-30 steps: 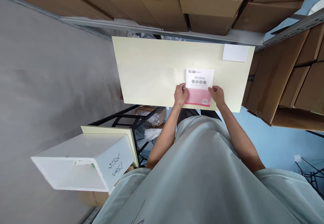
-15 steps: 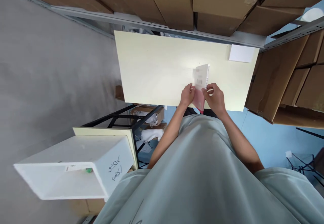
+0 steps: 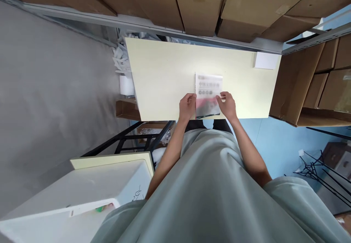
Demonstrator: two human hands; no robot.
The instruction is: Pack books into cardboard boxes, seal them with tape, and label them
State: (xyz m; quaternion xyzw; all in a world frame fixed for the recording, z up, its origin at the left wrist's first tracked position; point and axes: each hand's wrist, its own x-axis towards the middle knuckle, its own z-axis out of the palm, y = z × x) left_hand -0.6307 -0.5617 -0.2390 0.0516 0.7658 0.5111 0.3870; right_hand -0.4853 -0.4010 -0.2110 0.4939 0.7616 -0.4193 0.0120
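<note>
A book [image 3: 208,91] with a white upper cover, a pink band and a grey lower part faces up over the near side of the pale yellow table [image 3: 164,78]. Its printed characters are blurred. My left hand [image 3: 188,107] has its fingers closed at the book's left edge, beside the spine. At the right edge, my right hand [image 3: 227,105] pinches the book, the thumb on the cover and the other fingers curled. Whether the book rests on the tabletop or hovers just above it I cannot tell.
A white flat box or stack [image 3: 265,60] lies at the table's far right corner. Cardboard boxes [image 3: 199,12] fill the shelf above the far edge, and more cartons [image 3: 296,85] stand right. A white foam box [image 3: 109,184] is at lower left.
The book has turned from standing on edge, pink part toward me, to lying cover up. Both hands have shifted left with it, and my view has moved slightly.
</note>
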